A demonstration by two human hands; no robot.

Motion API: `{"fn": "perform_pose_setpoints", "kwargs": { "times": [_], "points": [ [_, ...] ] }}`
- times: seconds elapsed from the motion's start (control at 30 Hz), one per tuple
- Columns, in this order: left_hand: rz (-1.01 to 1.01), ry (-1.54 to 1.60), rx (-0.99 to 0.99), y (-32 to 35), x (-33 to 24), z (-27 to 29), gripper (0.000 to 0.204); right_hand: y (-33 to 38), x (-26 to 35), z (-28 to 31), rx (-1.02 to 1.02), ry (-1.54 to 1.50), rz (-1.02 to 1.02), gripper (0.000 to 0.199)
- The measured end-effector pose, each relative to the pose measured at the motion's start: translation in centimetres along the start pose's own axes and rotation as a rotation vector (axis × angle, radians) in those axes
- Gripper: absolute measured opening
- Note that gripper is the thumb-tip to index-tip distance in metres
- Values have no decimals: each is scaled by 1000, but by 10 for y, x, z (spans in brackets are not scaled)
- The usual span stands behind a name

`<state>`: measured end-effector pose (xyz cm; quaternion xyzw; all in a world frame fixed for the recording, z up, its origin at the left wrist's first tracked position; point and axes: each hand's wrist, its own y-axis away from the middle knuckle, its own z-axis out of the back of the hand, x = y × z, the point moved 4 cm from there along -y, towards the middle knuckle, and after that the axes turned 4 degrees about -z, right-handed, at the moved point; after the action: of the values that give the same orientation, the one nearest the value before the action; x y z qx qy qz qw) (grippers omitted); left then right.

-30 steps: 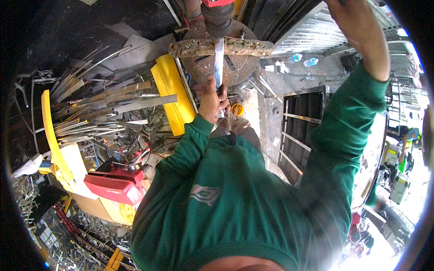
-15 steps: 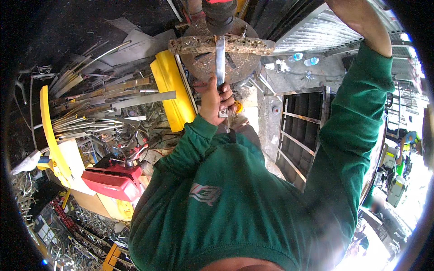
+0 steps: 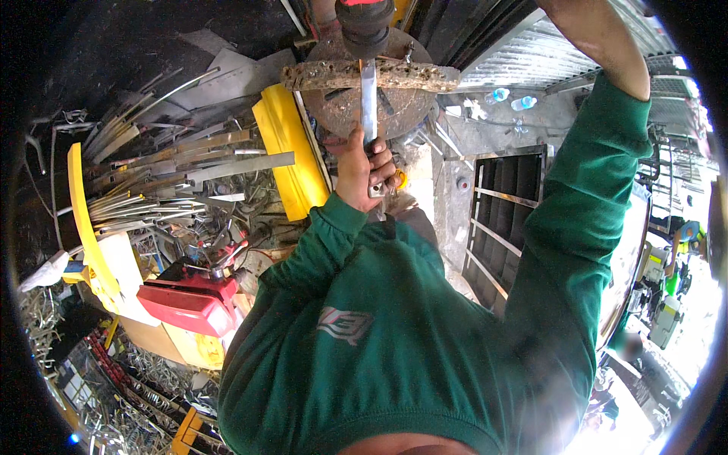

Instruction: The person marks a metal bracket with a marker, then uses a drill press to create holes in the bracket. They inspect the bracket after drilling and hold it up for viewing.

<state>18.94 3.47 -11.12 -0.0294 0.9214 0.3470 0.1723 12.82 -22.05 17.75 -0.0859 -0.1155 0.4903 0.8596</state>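
Note:
My left hand point(image 3: 362, 168) is closed around the lower end of a flat steel strip point(image 3: 368, 98). The strip runs straight up across a rusty round plate point(image 3: 341, 114) and a rough, crusted crossbar point(image 3: 413, 74). Its upper end sits under a dark machine head with a red top point(image 3: 364, 21). My right arm, in a green sleeve point(image 3: 599, 159), is raised to the upper right. The bare forearm point(image 3: 599, 38) leaves the picture at the top edge, so the right hand is hidden.
A yellow bent sheet point(image 3: 287, 155) leans left of the plate, beside a heap of cut steel strips point(image 3: 167, 178). A red case point(image 3: 189, 307) and a yellow frame point(image 3: 87, 227) lie lower left. A dark metal grille point(image 3: 500, 220) and two plastic bottles point(image 3: 508, 98) are on the right.
My left hand keeps its hold on the strip. My right arm has stretched further up, and its hand has passed out of the top of the picture.

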Motion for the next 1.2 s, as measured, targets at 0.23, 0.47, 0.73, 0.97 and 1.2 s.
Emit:
{"fn": "perform_pose_setpoints", "kwargs": {
  "times": [0.23,0.47,0.73,0.97,1.2],
  "points": [
    [-51,-46,59,-17,3,21,55,8,2,-12,0,-102,-83,49],
    [-67,-60,72,-19,6,23,56,12,7,-13,-55,-214,-66,46],
    [-49,-36,38,-21,12,22,56,19,14,-19,-72,-344,-70,42],
    [-85,-94,48,-17,7,18,54,16,5,-22,-72,-356,2,40],
    [-56,-56,20,-17,7,17,53,17,8,-21,-77,-341,-4,39]
  ]
}}
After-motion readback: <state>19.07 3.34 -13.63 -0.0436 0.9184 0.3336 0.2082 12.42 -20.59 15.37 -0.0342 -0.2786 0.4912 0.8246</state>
